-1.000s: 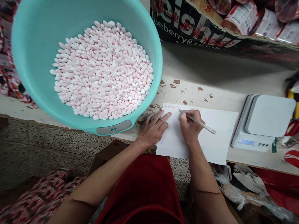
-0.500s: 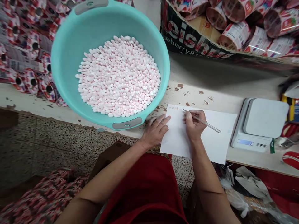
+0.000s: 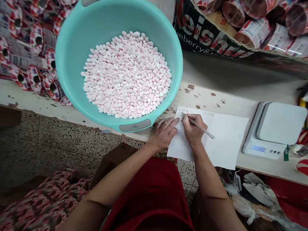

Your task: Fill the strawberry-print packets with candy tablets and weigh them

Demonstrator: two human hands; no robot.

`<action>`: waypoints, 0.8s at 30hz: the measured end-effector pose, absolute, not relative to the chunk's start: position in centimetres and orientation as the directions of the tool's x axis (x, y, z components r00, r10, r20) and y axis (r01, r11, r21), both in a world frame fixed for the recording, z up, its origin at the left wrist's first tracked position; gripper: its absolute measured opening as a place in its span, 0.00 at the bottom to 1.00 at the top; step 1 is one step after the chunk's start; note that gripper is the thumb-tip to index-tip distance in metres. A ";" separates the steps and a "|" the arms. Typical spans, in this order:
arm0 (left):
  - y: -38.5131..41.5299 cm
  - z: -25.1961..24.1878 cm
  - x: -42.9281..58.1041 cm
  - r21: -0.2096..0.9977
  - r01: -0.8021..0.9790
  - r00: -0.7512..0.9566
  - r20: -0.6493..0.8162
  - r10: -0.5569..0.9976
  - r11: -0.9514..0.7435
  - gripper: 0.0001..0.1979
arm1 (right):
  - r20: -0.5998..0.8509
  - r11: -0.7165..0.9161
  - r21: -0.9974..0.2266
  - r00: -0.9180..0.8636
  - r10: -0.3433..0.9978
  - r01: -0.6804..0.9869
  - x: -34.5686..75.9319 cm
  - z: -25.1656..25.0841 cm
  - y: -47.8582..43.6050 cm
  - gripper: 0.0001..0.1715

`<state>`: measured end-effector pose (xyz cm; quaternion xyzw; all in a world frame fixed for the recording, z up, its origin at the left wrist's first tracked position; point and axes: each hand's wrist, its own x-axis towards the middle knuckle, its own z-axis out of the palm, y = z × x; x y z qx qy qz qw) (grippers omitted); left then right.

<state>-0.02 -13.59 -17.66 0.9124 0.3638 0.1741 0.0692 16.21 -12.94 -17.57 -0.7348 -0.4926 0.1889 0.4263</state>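
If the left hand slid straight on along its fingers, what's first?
The left hand would likely meet the pen near its tip, or the right hand holding it; depth is unclear.

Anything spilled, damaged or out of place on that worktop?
Two things. The worktop has flaked into brown patches just beyond the paper, so its surface looks damaged. The paper's near edge also juts past the worktop's front edge, so it isn't fully supported. I see no pale pink pieces spilled outside the basin.

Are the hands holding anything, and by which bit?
The right hand holds a pen near its tip. The left hand holds nothing; it rests at the edge of the paper.
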 end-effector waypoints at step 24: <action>-13.7 -17.9 0.2 0.267 0.673 0.627 0.288 0.724 -0.690 0.06 | 0.079 -0.136 -0.881 0.423 0.903 0.453 16.5 -17.8 -13.2 0.07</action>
